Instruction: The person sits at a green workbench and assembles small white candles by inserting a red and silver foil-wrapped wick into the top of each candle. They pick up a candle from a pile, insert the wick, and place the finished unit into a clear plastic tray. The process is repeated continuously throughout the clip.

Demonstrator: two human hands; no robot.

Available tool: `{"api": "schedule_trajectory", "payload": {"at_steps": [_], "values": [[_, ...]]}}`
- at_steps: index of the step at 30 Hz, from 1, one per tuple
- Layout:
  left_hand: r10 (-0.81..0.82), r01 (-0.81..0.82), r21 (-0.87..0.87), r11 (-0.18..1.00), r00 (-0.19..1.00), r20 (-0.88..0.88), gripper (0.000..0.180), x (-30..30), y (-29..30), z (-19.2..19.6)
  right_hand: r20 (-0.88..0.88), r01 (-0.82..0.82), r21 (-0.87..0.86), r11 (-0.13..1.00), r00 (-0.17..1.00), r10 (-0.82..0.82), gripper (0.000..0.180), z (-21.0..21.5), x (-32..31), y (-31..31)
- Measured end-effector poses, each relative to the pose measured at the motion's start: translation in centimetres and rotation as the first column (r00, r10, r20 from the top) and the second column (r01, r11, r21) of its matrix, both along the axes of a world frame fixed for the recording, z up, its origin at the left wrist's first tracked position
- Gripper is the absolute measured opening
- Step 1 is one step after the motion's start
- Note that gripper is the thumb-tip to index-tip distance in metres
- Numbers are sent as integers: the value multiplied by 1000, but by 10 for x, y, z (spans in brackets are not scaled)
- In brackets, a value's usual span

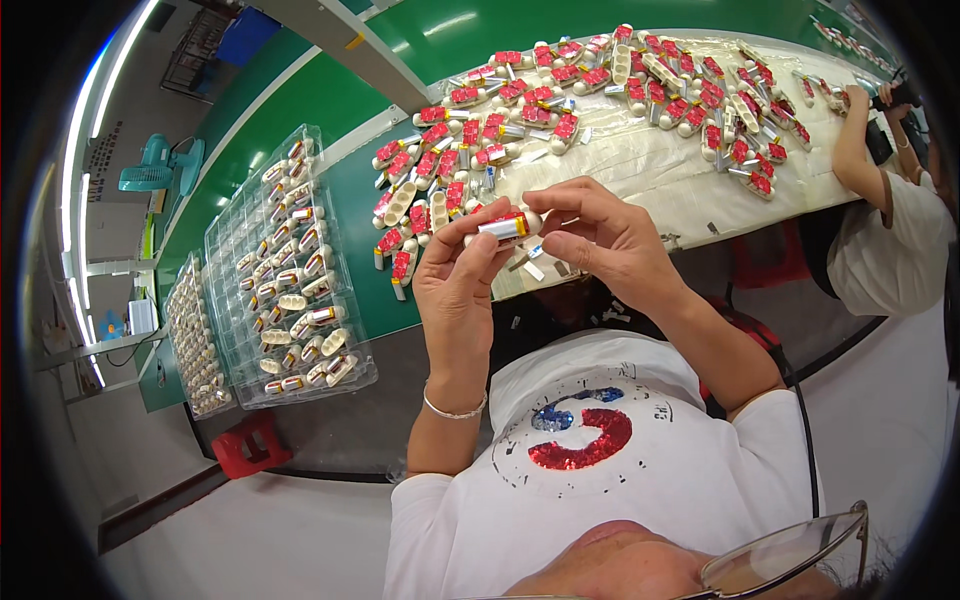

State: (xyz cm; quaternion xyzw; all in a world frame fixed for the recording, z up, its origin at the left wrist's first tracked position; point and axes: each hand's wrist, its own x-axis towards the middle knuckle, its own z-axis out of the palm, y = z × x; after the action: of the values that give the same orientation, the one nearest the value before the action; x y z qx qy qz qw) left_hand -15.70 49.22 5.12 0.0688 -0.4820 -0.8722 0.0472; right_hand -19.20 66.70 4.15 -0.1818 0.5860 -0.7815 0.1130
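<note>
At frame centre, left hand and right hand share a narrow grip on one small cream-and-silver part; behind, red-topped parts crowd the desk; clear trays at left.

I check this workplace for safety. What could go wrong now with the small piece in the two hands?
1. The small cylinder is held only by fingertips of the left hand and right hand, past the table edge; it might drop to the floor.
2. The red-labelled pieces lie heaped near that edge, so a forearm could knock some off.
</note>
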Motion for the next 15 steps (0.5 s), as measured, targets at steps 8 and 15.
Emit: {"api": "schedule_trajectory", "payload": {"at_steps": [8, 15], "values": [[-6, 6, 13, 1000, 1000, -17, 23, 4, 3, -1, -242, 127, 128, 984, 966, -93, 27, 6, -2, -8], [38, -43, -89, 995, 997, -64, 23, 10, 11, 4, -218, 155, 75, 985, 966, -136, 22, 7, 1, -11]]}}
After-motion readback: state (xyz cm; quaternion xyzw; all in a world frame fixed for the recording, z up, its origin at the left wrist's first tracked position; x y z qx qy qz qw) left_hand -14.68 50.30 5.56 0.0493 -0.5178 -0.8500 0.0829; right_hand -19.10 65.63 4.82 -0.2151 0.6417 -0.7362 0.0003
